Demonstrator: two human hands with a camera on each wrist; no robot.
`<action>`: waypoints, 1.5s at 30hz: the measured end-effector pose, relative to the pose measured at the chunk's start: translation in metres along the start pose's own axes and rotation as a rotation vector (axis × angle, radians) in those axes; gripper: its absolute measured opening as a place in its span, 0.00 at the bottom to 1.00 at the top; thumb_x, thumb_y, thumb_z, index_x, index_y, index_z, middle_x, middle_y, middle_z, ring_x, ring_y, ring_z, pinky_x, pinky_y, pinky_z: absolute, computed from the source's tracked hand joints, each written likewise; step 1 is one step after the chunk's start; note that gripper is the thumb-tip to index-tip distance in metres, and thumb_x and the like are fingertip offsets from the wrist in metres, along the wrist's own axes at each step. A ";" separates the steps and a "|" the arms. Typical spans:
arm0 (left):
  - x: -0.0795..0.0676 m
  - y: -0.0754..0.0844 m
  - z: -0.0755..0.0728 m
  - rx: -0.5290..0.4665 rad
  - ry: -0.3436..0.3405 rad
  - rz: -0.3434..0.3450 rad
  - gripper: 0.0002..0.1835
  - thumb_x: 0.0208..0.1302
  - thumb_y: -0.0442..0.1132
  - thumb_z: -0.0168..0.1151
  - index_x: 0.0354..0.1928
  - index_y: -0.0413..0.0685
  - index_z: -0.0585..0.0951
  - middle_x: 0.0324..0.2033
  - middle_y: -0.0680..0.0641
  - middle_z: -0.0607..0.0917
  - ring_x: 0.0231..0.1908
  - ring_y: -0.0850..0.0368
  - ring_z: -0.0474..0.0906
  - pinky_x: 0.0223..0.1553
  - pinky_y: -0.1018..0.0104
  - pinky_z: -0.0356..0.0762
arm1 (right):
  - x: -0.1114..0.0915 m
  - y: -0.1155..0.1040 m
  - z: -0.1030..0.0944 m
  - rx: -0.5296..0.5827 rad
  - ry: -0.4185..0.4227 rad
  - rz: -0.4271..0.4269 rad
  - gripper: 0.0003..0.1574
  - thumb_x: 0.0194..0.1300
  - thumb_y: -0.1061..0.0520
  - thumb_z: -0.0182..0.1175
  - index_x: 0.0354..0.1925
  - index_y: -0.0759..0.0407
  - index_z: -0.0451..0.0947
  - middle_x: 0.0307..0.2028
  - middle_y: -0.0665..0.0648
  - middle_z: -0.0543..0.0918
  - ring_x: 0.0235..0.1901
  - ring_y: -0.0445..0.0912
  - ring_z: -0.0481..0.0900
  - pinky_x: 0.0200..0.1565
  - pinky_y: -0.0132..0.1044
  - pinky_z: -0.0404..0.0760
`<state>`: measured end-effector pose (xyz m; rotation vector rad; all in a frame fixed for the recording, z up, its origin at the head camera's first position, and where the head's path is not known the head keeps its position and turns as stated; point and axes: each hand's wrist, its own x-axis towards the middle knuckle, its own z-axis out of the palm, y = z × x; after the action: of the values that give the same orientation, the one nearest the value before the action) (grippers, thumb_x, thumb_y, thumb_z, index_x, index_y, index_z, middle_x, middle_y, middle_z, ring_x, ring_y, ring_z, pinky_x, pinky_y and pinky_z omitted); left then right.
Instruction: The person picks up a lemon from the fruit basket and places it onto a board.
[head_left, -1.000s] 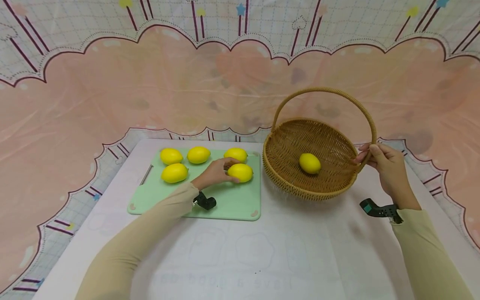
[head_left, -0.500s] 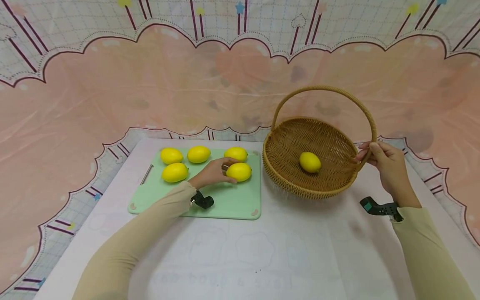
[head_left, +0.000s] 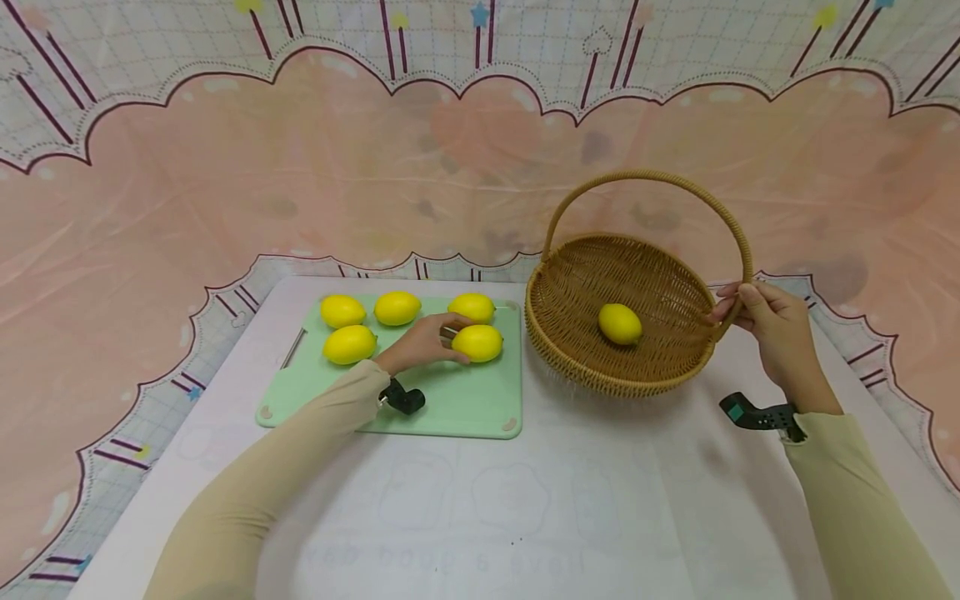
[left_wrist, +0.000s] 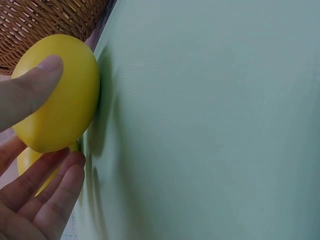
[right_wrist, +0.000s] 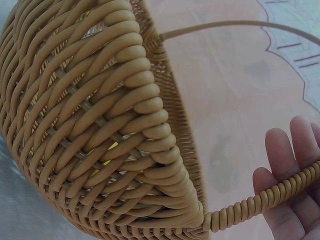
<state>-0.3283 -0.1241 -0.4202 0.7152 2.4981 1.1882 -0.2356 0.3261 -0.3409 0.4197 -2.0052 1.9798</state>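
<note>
My left hand (head_left: 422, 342) holds a yellow lemon (head_left: 477, 343) near the right side of the green cutting board (head_left: 442, 408). In the left wrist view the thumb lies on this lemon (left_wrist: 67, 100), and curled fingers touch its other side. Another lemon (head_left: 472, 307) sits just behind that hand on the board. At the right, my right hand (head_left: 776, 329) grips the lower end of the handle of a woven basket (head_left: 570, 275), which is tilted with its mouth toward me. One lemon (head_left: 620, 324) lies inside the basket. In the right wrist view fingers (right_wrist: 280, 150) wrap the handle (right_wrist: 250, 205).
Several lemons, among them a front one (head_left: 349, 345) and a back one (head_left: 397, 308), lie on the board's left half. Board and basket are on a white-covered table (head_left: 450, 517). A patterned pink cloth (head_left: 360, 183) hangs behind.
The left hand and its lemon have shifted very slightly left. The right hand and the basket stay almost as they were.
</note>
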 end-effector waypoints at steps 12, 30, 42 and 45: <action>-0.001 0.001 -0.002 -0.011 -0.008 0.002 0.33 0.52 0.37 0.71 0.61 0.38 0.71 0.59 0.38 0.75 0.56 0.43 0.75 0.55 0.58 0.77 | -0.001 -0.001 0.001 0.037 -0.016 -0.012 0.15 0.71 0.58 0.48 0.39 0.68 0.77 0.27 0.51 0.85 0.29 0.40 0.84 0.38 0.24 0.82; -0.009 0.012 -0.022 -0.064 0.011 0.008 0.34 0.52 0.37 0.71 0.61 0.40 0.71 0.58 0.39 0.76 0.56 0.43 0.74 0.59 0.54 0.74 | 0.000 -0.001 0.000 0.016 -0.011 0.002 0.15 0.70 0.57 0.48 0.39 0.68 0.77 0.27 0.51 0.85 0.29 0.39 0.84 0.38 0.24 0.82; 0.006 0.062 -0.045 -0.039 0.045 0.085 0.31 0.57 0.38 0.68 0.63 0.43 0.70 0.58 0.41 0.76 0.58 0.46 0.74 0.60 0.58 0.73 | 0.000 -0.002 0.001 0.007 -0.009 0.011 0.15 0.70 0.56 0.49 0.39 0.65 0.78 0.27 0.50 0.85 0.30 0.39 0.84 0.38 0.23 0.82; 0.016 0.081 -0.045 -0.026 0.022 0.119 0.31 0.57 0.40 0.67 0.63 0.45 0.71 0.58 0.43 0.77 0.58 0.48 0.74 0.59 0.61 0.74 | 0.000 -0.002 0.002 0.011 -0.011 0.007 0.15 0.70 0.56 0.49 0.39 0.66 0.78 0.27 0.50 0.85 0.30 0.39 0.84 0.38 0.23 0.82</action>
<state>-0.3365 -0.1010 -0.3292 0.8589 2.4830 1.2730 -0.2345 0.3239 -0.3394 0.4274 -2.0060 1.9980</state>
